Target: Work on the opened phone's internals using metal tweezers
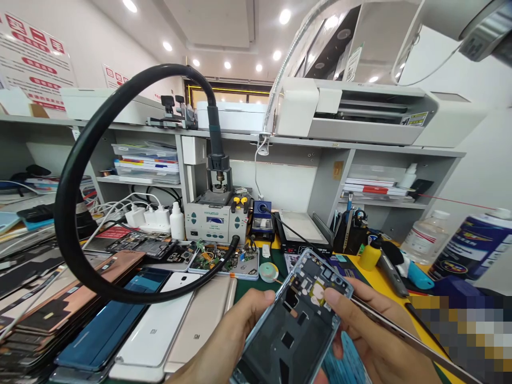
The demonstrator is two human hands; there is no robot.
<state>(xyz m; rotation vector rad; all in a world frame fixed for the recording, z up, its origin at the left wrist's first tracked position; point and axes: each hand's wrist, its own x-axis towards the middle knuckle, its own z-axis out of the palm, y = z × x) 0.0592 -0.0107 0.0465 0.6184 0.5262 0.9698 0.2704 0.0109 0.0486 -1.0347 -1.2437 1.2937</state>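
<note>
An opened phone (pixel 272 341) with a light blue edge is tilted up in front of me, its dark inner frame and small parts near the top exposed. My left hand (pixel 228 336) grips its left side, thumb on the edge. My right hand (pixel 372 330) holds the opposite side, with the thumb pressed near a pale patch (pixel 318 292) at the top. A long thin metal tool (pixel 404 336) runs out from my right hand to the lower right; its kind is unclear. Under the phone shows a blue streaked thing (pixel 346 357), mostly hidden.
A hot air station (pixel 216 226) stands at the back, its thick black hose (pixel 66 202) looping across the left. Phone back covers (pixel 154 325) and a tray of circuit boards (pixel 256 266) lie left. Bottles (pixel 370 255) and a large blue can (pixel 468 245) stand right.
</note>
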